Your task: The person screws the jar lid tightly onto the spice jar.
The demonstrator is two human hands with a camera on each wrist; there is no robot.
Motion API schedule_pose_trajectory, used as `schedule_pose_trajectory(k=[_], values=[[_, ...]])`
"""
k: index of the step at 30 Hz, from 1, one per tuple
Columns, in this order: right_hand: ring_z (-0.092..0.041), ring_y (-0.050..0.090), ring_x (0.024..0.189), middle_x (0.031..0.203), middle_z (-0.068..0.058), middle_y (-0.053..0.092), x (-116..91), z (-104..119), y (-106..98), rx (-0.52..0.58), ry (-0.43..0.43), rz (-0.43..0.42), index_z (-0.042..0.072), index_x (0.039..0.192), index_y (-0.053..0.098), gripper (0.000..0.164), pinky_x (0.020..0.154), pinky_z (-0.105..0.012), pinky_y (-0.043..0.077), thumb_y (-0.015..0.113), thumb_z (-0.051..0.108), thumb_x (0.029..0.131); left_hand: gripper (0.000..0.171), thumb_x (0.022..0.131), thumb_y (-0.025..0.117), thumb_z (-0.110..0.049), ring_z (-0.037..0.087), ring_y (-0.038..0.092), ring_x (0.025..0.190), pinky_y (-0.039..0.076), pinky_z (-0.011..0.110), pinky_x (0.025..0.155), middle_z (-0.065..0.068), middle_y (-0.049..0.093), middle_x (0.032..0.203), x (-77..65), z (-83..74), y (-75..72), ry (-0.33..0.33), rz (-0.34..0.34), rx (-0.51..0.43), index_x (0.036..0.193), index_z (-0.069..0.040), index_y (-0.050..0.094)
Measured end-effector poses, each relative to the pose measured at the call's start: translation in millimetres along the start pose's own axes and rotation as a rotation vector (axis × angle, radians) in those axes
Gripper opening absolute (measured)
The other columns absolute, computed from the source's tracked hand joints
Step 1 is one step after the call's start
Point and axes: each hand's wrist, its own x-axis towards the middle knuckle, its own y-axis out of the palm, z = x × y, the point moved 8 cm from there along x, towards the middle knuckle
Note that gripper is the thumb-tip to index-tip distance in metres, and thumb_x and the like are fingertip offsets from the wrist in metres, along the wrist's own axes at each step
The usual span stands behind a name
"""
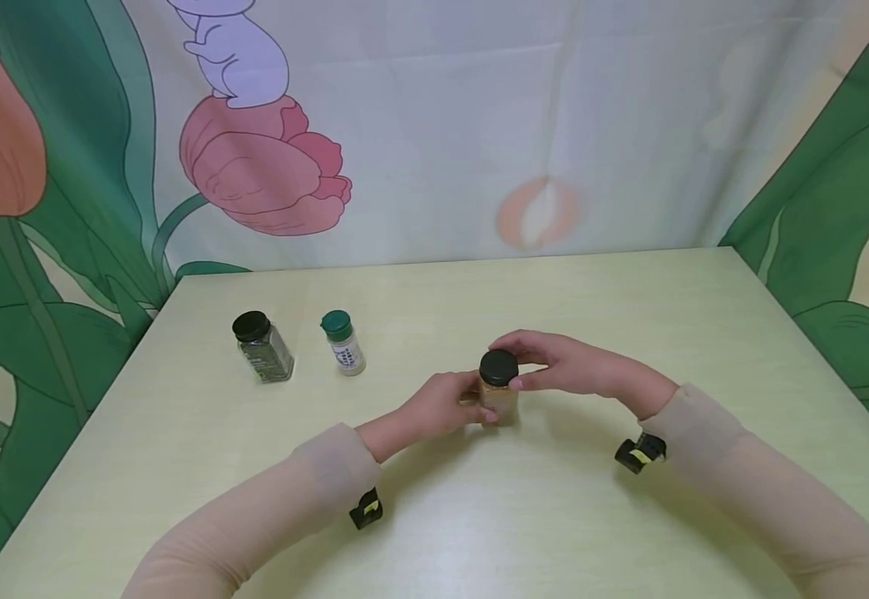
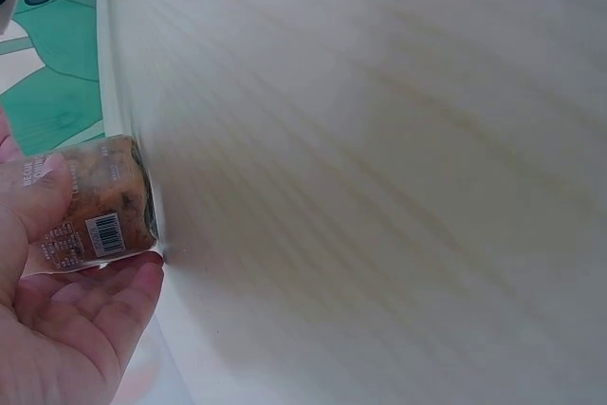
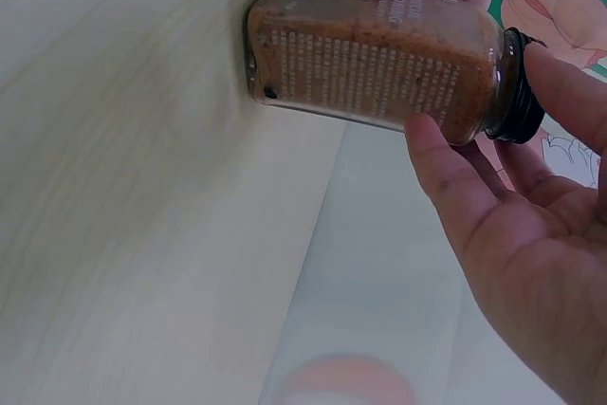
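A square glass spice jar (image 1: 501,403) with orange-brown seasoning and a black lid (image 1: 499,367) stands upright on the table, right of centre. My left hand (image 1: 440,406) grips its lower body from the left, thumb on the near face. From the right, my right hand (image 1: 572,364) holds the jar around the black lid. In the right wrist view, one fingertip also touches the printed side of the jar (image 3: 370,59). The left wrist view shows a barcode near the base of the jar (image 2: 95,201), with the left fingers beneath it.
Farther left on the table (image 1: 434,516) stand a black-lidded jar of green dried herbs (image 1: 268,356) and a small white shaker with a green cap (image 1: 346,349). A printed cloth (image 1: 434,150) with tulips and a white animal hangs behind the table's back edge.
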Motion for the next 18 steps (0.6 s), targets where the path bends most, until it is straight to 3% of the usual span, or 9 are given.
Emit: schedule_pose_trajectory(k=[12,18], values=[[-0.046,0.053,0.137,0.138,-0.026,0.059,0.5,0.7,1.7,-0.014,-0.017,-0.078,-0.004,0.138,0.050,0.043,0.120,-0.065,0.036,0.065,0.005,0.099,0.041,0.095,0.074,-0.020,0.030,0.065,0.130,0.050,0.044,0.114,0.018,0.071,0.132,-0.7,-0.9,-0.3,0.001,-0.004,-0.015,0.131,-0.003,0.063],[-0.045,0.052,0.138,0.138,-0.025,0.058,-1.1,0.0,3.5,0.008,0.015,-0.123,-0.003,0.136,0.049,0.042,0.120,-0.064,0.036,0.066,0.004,0.098,0.041,0.095,0.074,-0.020,0.031,0.065,0.131,0.050,0.044,0.114,0.018,0.071,0.133,-0.3,0.9,0.0,-0.007,-0.005,-0.016,0.132,-0.004,0.063]])
